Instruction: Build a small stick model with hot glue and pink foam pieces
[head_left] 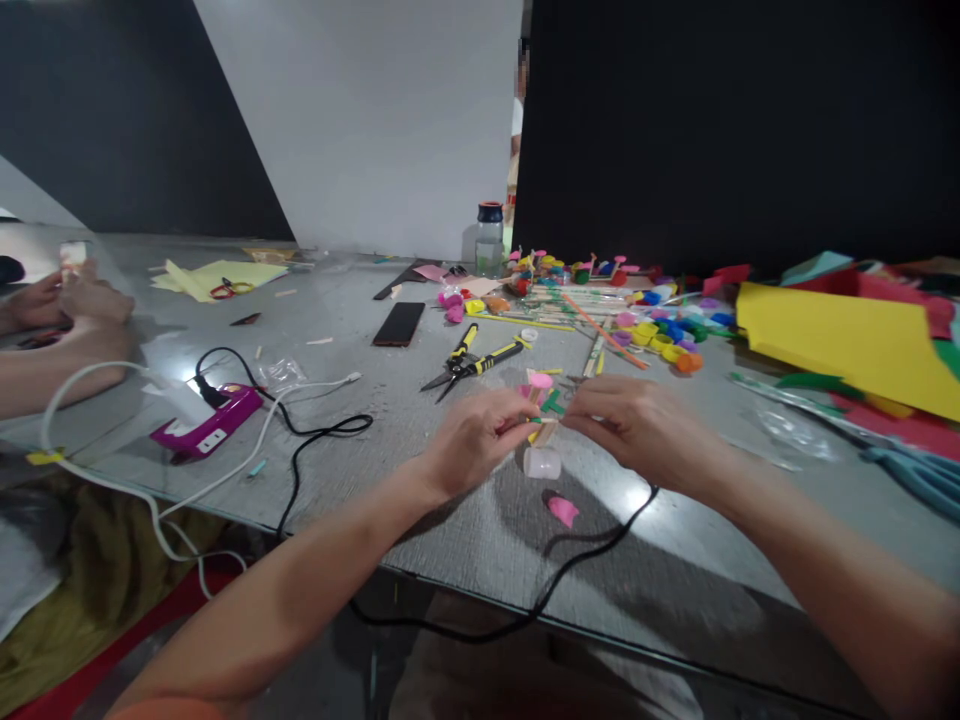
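My left hand (480, 432) is closed in a pinch on a thin green-and-white stick (544, 421). Facing it, my right hand (645, 425) has thumb and fingers pressed together at the stick's other end; the fingertips are partly hidden. Around and just below the fingers is a small craft piece of light wooden sticks (546, 434), with a pink disc (540, 381) on top. A green strip (553, 402) shows between the hands. A white translucent cylinder (542, 463) lies at the near end, and a pink scrap (562, 510) lies closer to me.
Yellow-handled pliers (472, 360) and a phone (398, 324) lie beyond my left hand. Bottle caps (660, 340), coloured sheets (840, 345) and blue-handled scissors (911, 475) are to the right. A purple power strip (210, 422) and a black cable (555, 590) lie near the edge. Another person's hands (94, 300) are far left.
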